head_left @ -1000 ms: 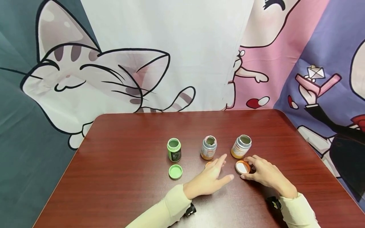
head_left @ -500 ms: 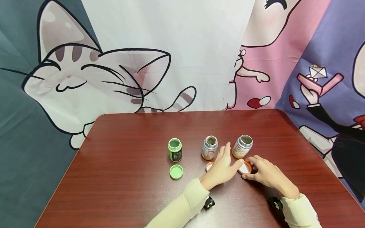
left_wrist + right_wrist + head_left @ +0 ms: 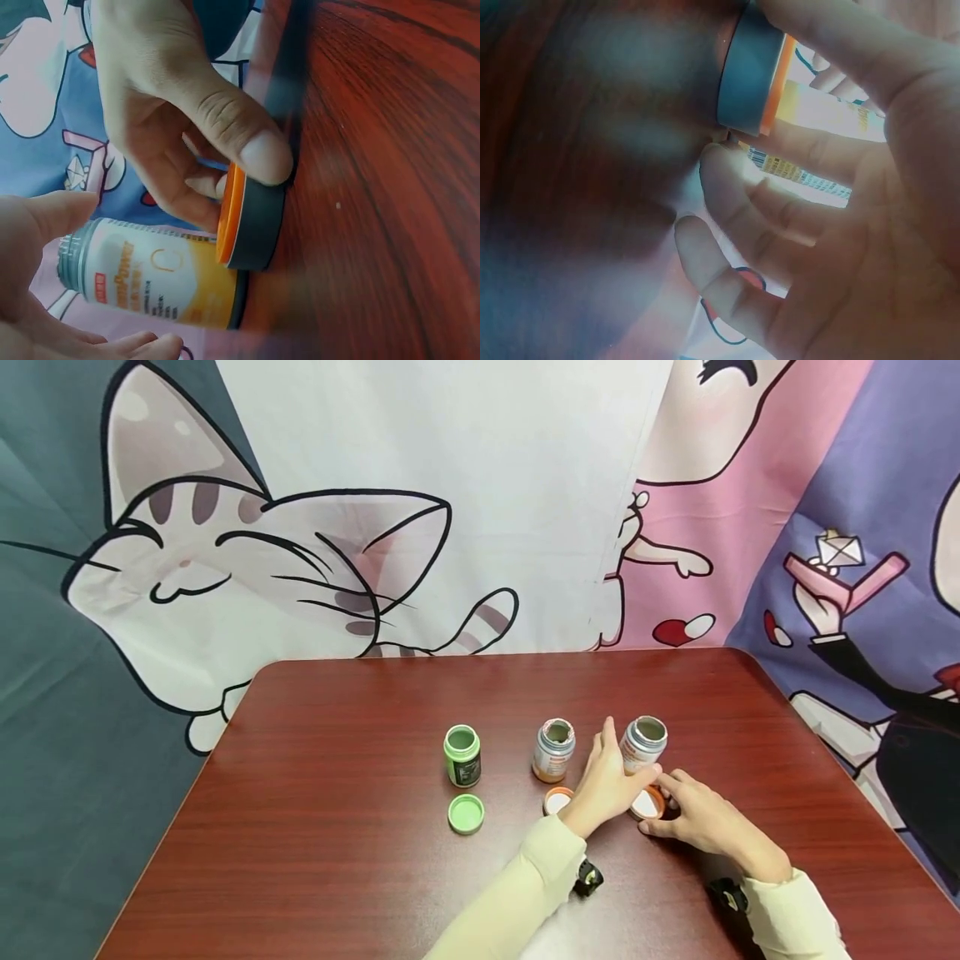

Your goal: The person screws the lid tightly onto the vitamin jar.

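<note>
An uncapped grey-and-yellow bottle (image 3: 643, 741) stands upright at the right of a row, its label facing the left wrist view. Around its near left side reaches my left hand (image 3: 603, 787), thumb and fingers spread; in the left wrist view a gap shows between the thumb and the bottle's neck. Just in front of that bottle lies its grey screw lid (image 3: 259, 225) with an orange inner rim, white inside facing up. My right hand (image 3: 697, 814) pinches this lid by its edge between thumb and forefinger, the other fingertips down at the table.
A second open grey bottle (image 3: 553, 753) stands left of my left hand, its orange-rimmed lid (image 3: 557, 801) in front, partly behind the wrist. Further left are an open green bottle (image 3: 462, 758) and its green lid (image 3: 466, 814). A cartoon cloth (image 3: 487, 510) hangs behind the brown table (image 3: 322, 760).
My left hand has moved right and forward, from over the middle lid to the right-hand bottle. My right hand has stayed at the right-hand lid, holding its edge.
</note>
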Tool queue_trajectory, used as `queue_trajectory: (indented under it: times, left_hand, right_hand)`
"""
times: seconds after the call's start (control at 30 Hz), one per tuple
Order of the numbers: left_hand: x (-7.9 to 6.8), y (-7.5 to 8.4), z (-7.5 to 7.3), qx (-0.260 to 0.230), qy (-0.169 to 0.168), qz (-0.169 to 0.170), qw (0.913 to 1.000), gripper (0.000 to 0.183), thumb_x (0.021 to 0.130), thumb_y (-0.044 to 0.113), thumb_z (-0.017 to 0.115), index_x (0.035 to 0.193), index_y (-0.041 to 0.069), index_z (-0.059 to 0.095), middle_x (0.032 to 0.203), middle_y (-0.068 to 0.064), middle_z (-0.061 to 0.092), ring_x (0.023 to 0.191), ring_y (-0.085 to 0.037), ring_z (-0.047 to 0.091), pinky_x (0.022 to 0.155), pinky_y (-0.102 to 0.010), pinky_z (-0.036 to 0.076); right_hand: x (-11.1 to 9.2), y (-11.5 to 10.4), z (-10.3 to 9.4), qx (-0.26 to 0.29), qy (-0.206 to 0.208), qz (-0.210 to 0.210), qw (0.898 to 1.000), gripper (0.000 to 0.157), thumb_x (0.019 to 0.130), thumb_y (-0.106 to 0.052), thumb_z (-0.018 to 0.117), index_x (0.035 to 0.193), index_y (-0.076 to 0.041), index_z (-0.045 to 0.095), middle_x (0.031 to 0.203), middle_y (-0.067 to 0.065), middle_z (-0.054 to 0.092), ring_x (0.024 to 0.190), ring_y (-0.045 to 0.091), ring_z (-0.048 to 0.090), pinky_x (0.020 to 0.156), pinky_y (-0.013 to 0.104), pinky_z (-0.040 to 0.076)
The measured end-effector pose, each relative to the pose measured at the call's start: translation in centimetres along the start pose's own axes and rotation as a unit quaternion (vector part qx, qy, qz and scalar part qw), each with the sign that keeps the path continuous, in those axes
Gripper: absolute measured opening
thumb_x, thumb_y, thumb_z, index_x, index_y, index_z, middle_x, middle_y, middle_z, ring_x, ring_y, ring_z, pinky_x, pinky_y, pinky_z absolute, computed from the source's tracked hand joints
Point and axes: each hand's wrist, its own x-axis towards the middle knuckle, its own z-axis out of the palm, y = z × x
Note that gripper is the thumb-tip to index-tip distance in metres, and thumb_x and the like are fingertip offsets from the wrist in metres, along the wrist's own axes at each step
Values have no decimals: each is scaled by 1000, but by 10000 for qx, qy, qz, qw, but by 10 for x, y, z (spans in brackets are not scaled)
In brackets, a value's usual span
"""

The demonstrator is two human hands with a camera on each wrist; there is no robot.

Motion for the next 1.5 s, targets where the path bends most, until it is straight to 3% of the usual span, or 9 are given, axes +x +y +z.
queue_trajectory:
  times: [0.2,0.4,0.63,0.83,1.03,1.27,1.5]
  left_hand:
    - [14,-4,10,19,390,160,9991,83,75,43,71,140,11,31,134,-6,44,120,-19,45,97,-32,38]
    - [26,-13,13,-92,415,430,9982,81,70,41,77,137,21,38,125,3,53,113,-13,51,93,-28,41]
    - [32,-19,14,-134,263,794,9964,71,71,39,77,133,28,44,118,10,58,106,-6,54,88,-22,42]
    - [30,-23,17,-242,253,624,9974,62,71,42,76,125,30,49,109,12,61,98,-4,56,83,-21,43]
    - [29,-24,17,-291,156,623,9975,60,71,38,78,124,30,50,105,11,63,94,-4,57,81,-21,44]
    - [31,-27,16,-326,-99,724,9968,60,72,30,76,125,32,48,105,11,62,94,-5,57,81,-20,43]
    - [30,-33,15,-744,-274,667,9946,62,72,36,77,126,37,48,110,13,60,100,-4,55,86,-25,42]
  right_hand:
    - [2,-2,-1,-205,47,20,9998,56,66,-47,78,108,-17,57,85,-3,51,70,12,49,56,31,38]
    - [1,-12,-11,-280,-400,162,9987,50,65,-47,78,98,-13,59,77,-8,53,68,8,50,55,31,39]
    - [0,-17,-31,363,-1033,-491,9928,43,69,-32,78,98,-8,57,74,-9,54,66,2,48,59,22,40]
    - [8,-15,-57,305,-1492,79,9883,44,66,-32,79,96,-9,56,69,-7,53,60,5,47,55,22,39]
    - [17,-16,-78,169,-1456,426,9883,44,65,-31,79,94,-8,55,70,-3,53,61,11,48,56,25,39]
    - [28,-24,-91,-99,-1309,518,9900,38,66,-29,77,86,-9,54,69,-3,53,64,13,47,59,29,39]
    - [35,-28,-96,219,-1280,476,9904,44,69,-32,76,98,-5,57,77,0,55,71,15,50,61,30,42]
